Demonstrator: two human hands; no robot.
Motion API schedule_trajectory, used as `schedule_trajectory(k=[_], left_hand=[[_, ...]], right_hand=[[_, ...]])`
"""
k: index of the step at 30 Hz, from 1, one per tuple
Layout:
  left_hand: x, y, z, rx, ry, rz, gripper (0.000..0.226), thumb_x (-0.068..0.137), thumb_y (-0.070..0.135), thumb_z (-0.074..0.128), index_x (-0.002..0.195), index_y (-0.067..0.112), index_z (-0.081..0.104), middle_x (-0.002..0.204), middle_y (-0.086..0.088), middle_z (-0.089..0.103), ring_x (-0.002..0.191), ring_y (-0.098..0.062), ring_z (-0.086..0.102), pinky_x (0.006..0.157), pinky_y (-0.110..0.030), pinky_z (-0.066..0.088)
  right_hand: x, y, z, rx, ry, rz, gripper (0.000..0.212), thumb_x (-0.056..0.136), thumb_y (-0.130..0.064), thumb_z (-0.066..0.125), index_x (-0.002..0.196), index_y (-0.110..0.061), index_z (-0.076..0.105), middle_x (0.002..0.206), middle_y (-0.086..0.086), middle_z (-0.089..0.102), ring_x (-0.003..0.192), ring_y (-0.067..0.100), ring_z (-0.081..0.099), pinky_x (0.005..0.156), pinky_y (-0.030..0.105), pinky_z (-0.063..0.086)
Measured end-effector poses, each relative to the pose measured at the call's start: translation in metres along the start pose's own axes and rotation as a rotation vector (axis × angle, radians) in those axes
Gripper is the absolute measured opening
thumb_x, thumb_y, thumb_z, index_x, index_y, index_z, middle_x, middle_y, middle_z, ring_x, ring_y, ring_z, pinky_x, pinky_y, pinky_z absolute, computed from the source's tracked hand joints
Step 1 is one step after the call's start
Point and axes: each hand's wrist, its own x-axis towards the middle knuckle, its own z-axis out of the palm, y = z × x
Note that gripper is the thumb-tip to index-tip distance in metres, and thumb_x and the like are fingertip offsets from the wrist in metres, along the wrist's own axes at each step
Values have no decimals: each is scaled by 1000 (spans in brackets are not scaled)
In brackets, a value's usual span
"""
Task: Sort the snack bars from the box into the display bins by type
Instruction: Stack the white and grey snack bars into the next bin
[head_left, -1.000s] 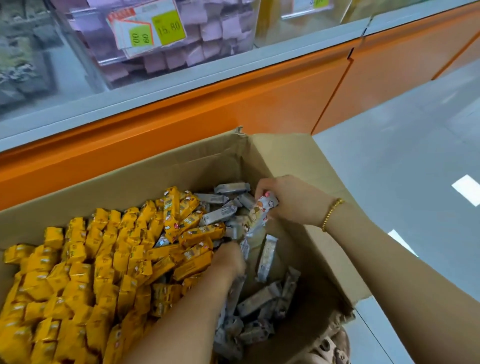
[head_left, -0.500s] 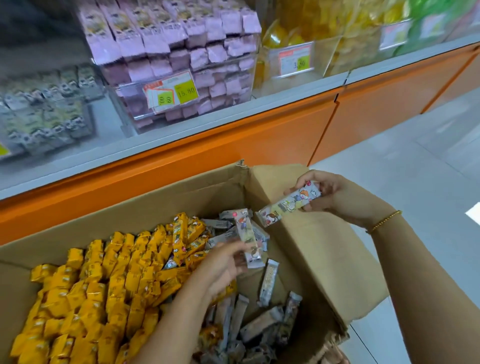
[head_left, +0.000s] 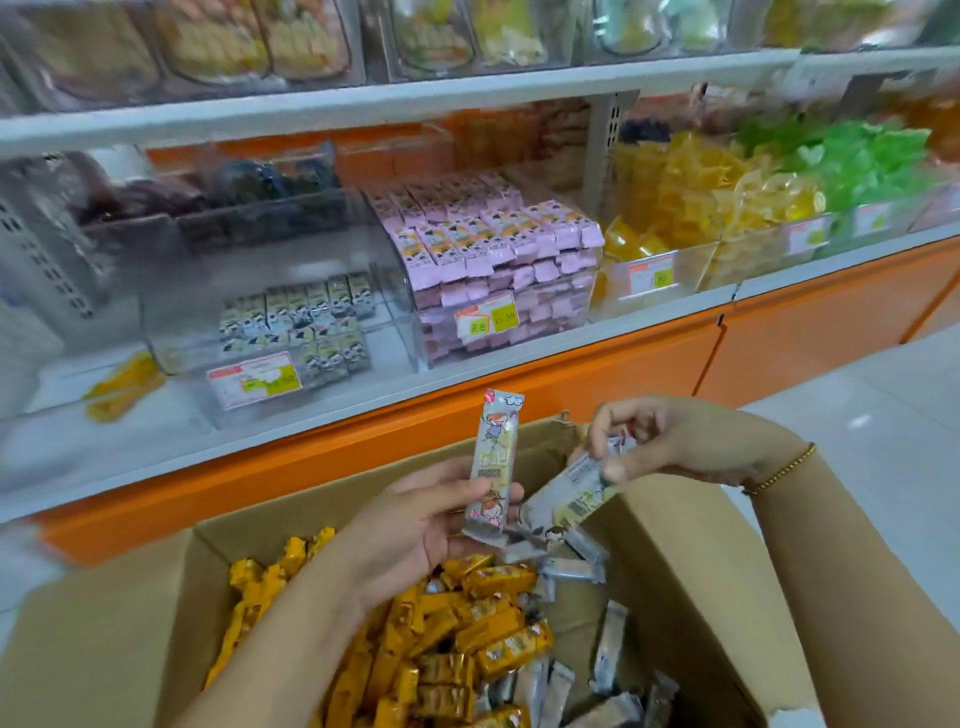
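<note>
Upright snack bar (head_left: 494, 457) in left hand (head_left: 415, 535)

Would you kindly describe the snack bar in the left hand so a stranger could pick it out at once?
Start at the open cardboard box below the orange shelf base. Above its far edge, the left hand holds one silver snack bar. It alone stands upright, a cartoon child on its wrapper, while the second bar in the right hand lies tilted.
</note>
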Motion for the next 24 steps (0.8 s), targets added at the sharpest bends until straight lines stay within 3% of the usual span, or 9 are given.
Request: schedule_trajectory(k=[4, 7, 10, 12, 14, 16, 18, 21, 24], left_hand=[[-27, 21, -9, 126, 29, 17, 41, 79, 9, 61, 120, 9, 56, 111, -15, 69, 95, -30, 67, 87, -43, 53], [-35, 32, -17, 145, 153, 89, 31, 83, 1, 63, 114, 6, 59, 105, -14, 71, 85, -24, 68, 79, -37, 56], [-34, 47, -22, 103, 319, 200, 28, 82, -1, 66, 109, 5, 62, 98, -12, 73, 82, -22, 69, 73, -31, 56], [-32, 59, -27, 146, 430, 298, 26, 80, 6, 72, 104, 11, 65, 91, -5, 75, 81, -18, 71, 74, -31, 57], [-28, 71, -37, 291, 588, 395, 25, 77, 14, 76, 101, 15, 68, 87, -2, 74, 80, -20, 70, 73, -33, 56], [-22, 84, -50, 488, 760, 460, 22, 78, 19, 75, 98, 13, 67, 88, -4, 71, 82, -22, 65, 68, -34, 51], [-15, 96, -63, 663, 831, 515, 25, 81, 18, 71, 102, 9, 63, 92, -6, 67, 81, -22, 60, 60, -28, 46], [-7, 113, -77, 722, 671, 599, 23, 80, 5, 70, 93, 20, 60, 82, 4, 66, 74, -10, 60, 55, -13, 42], [1, 139, -100, 557, 313, 532, 40, 80, -8, 65, 98, 28, 61, 88, 15, 71, 83, 4, 66, 69, -10, 48]], right_hand=[[27, -37, 36, 9, 160, 18, 27, 73, -2, 71, 97, -6, 58, 88, 10, 67, 81, 17, 68, 66, 22, 58], [54, -59, 63, 86, 332, -10, 49, 64, -14, 79, 107, -10, 56, 84, 17, 62, 83, 25, 66, 70, 28, 60], [88, -76, 94, 173, 587, -155, 37, 73, -9, 78, 101, -10, 54, 81, 9, 68, 74, 19, 68, 74, 31, 60], [110, -85, 114, 95, 762, -259, 29, 77, -11, 77, 96, -10, 56, 79, 5, 68, 71, 16, 66, 74, 32, 58], [128, -92, 132, -38, 827, -329, 22, 78, -17, 77, 93, -12, 61, 80, 3, 66, 73, 15, 64, 71, 32, 56], [143, -99, 147, -154, 825, -348, 29, 74, -29, 80, 94, -19, 61, 88, -2, 66, 79, 12, 65, 72, 29, 56], [158, -106, 155, -312, 835, -345, 39, 69, -36, 82, 97, -24, 57, 93, -12, 61, 85, 7, 61, 75, 25, 52], [179, -119, 152, -405, 870, -352, 44, 72, -30, 81, 101, -21, 49, 92, -15, 54, 83, 4, 54, 70, 17, 46], [199, -134, 136, -394, 925, -333, 41, 75, -21, 75, 103, -20, 45, 83, -13, 50, 69, 0, 49, 57, 11, 39]])
